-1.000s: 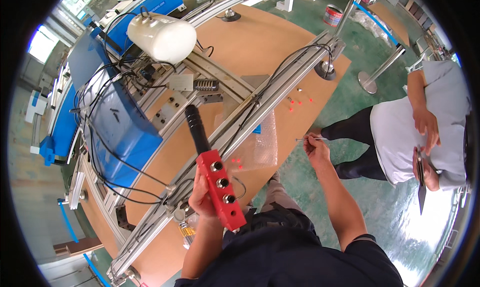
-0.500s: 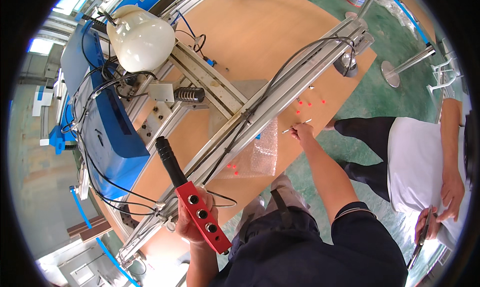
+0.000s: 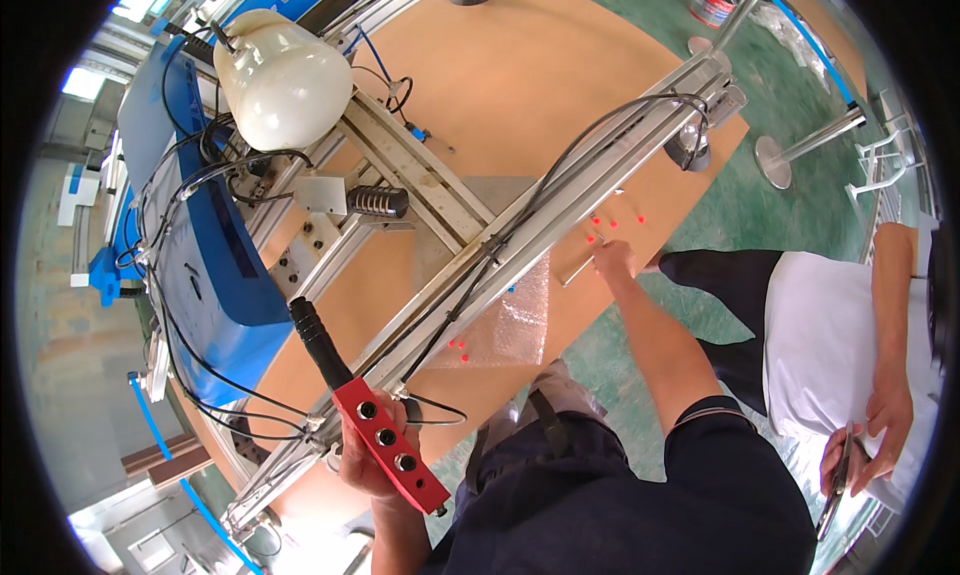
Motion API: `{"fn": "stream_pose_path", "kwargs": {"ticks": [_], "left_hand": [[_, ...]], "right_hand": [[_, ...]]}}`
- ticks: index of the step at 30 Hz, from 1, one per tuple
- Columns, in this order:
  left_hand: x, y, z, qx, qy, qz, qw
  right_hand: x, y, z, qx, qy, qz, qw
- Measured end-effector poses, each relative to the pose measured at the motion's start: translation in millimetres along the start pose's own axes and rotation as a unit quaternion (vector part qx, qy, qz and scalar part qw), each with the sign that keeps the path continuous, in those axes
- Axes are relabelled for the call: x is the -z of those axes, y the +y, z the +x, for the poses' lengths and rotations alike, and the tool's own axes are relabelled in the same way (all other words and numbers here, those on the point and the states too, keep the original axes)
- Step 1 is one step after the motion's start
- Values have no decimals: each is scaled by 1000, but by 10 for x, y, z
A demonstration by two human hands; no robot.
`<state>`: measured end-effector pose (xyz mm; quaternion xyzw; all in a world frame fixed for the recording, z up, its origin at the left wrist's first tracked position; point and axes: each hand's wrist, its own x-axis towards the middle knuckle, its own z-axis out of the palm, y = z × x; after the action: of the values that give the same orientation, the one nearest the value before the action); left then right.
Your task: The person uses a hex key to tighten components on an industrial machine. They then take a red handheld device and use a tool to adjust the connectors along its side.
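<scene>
My left hand is closed around a red box with a row of round metal connectors on its face. A black ribbed cylindrical plug extends from the box's far end. At the table's right edge, my right hand has its fingers pinched together, with a thin metal rod sticking out of it to the lower left. Its fingertips are close to a small red-tipped piece; whether they touch is too small to tell. Several more red-tipped pieces lie just beyond.
Bubble wrap with small red pieces lies on the brown table. An aluminium rail with black cables crosses above it. A white rounded housing and blue casing stand left. Another person stands right, holding a phone-like object.
My right hand has moved slightly forward toward the red-tipped pieces, and the rod now points more steeply down-left. The red box in my left hand has shifted a little left and down in view.
</scene>
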<state>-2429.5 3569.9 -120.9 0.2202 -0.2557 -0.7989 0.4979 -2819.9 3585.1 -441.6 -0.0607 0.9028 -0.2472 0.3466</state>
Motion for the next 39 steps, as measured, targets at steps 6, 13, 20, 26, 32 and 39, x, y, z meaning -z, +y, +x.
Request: {"fn": "stream_pose_path", "kwargs": {"ticks": [6, 13, 20, 26, 32, 39], "left_hand": [[14, -17, -138, -8, 50, 24, 998], [-22, 1, -240, 4, 120, 88, 989], [121, 127, -312, 53, 111, 73, 990], [255, 267, -360, 93, -7, -95, 991], [352, 531, -493, 95, -43, -74, 992], [328, 819, -702, 47, -50, -25, 997]], "right_hand": [[65, -551, 182, 109, 75, -85, 988], [-13, -778, 241, 134, 61, -269, 952], [372, -271, 18, 35, -204, 270, 940], [656, -527, -2846, 209, -267, 364, 868], [870, -722, -4656, 485, -293, 273, 777], [755, -692, -5316, 570, -222, 202, 765]]}}
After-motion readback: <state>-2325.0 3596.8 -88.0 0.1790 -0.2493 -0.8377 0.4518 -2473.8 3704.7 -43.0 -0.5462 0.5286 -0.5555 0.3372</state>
